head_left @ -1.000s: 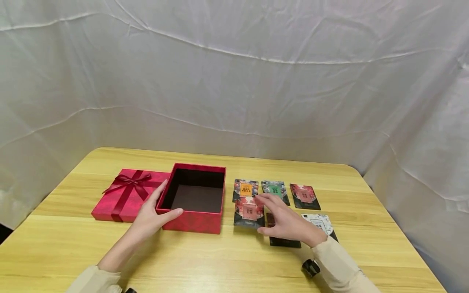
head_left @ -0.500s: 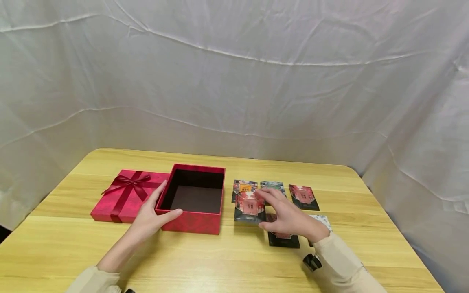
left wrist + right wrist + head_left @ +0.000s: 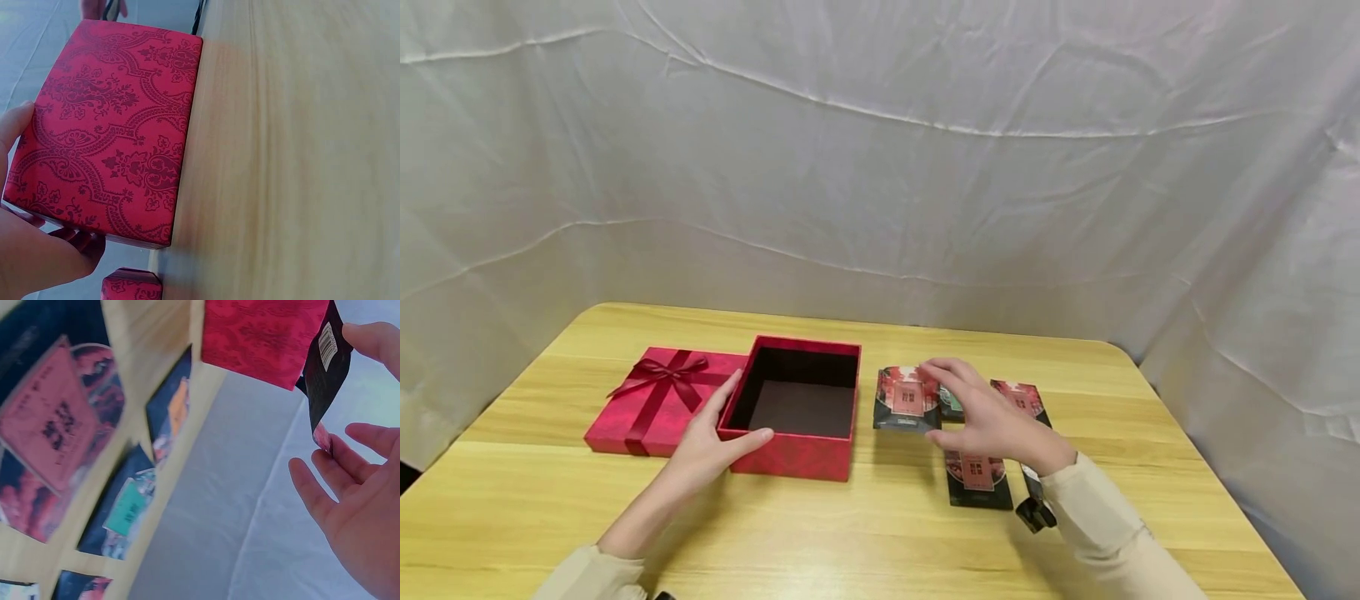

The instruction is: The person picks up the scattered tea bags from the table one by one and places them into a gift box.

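My left hand [image 3: 703, 446] holds the near left corner of an uncovered red gift box [image 3: 793, 456], thumb along the front and fingers on the left side. Its dark inside holds nothing visible. In the left wrist view, a patterned red side of the box [image 3: 119, 131] faces the camera. Right of the box, my right hand [image 3: 996, 425] pinches a red-and-black printed sachet [image 3: 907, 400] between thumb and fingertips, raised above the table. The right wrist view shows this sachet's black back [image 3: 328, 369] with a barcode. An orange-labelled sachet [image 3: 175, 412] lies beneath, hidden in the head view.
Left of the box lies its red lid [image 3: 617, 421] with a ribbon bow. A green-labelled sachet [image 3: 951, 406], a pink-labelled sachet [image 3: 977, 479] and another red one [image 3: 1026, 398] lie around the right hand. My right forearm mostly covers a white sachet [image 3: 1031, 479]. Grey-white cloth [image 3: 880, 208] hangs behind the table.
My right hand has lifted the red-and-black sachet off the table and carried it slightly away from me, over the orange-labelled one. The left hand and the box have stayed put.
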Available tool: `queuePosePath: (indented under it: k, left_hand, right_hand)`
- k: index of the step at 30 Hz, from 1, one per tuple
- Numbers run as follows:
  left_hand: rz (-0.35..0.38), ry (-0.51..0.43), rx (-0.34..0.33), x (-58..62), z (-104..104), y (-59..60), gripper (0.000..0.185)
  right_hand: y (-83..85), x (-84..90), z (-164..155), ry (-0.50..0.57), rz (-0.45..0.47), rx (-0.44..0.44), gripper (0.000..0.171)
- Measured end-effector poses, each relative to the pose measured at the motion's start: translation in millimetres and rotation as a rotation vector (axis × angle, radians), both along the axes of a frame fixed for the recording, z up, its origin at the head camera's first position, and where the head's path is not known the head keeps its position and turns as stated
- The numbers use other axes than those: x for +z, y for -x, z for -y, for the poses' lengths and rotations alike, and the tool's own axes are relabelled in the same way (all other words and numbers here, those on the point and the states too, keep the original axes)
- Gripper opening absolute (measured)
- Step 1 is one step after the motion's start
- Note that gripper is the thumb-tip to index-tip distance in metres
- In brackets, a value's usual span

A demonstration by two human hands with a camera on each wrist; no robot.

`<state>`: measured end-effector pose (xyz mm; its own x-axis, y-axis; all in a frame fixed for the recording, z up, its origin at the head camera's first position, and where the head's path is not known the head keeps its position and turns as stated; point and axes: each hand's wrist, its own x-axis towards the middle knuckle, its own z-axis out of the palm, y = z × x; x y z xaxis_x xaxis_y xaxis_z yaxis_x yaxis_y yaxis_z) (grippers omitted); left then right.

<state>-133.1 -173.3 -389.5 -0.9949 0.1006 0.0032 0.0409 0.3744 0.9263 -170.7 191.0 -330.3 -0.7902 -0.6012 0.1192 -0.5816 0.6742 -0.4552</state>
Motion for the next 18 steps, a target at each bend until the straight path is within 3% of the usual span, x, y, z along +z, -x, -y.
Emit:
queuePosePath:
  k: [8, 14, 18]
  left_hand:
    - [0.024, -0.018, -0.006, -0.4, -1, -0.1, 0.095]
    - [0.032, -0.026, -0.003, -0.1, -1, -0.5, 0.094]
    - [0.031, -0.023, 0.000, 0.7, -1, -1.3, 0.095]
  right_hand:
    - [6.6, 16.6, 7, 0.013, -0.067, 0.046, 0.083]
    - [14.1, 32.3, 19, 0.019, -0.164, 0.133, 0.081]
    - [20.4, 44.9, 29, 0.019, -0.181, 0.177, 0.081]
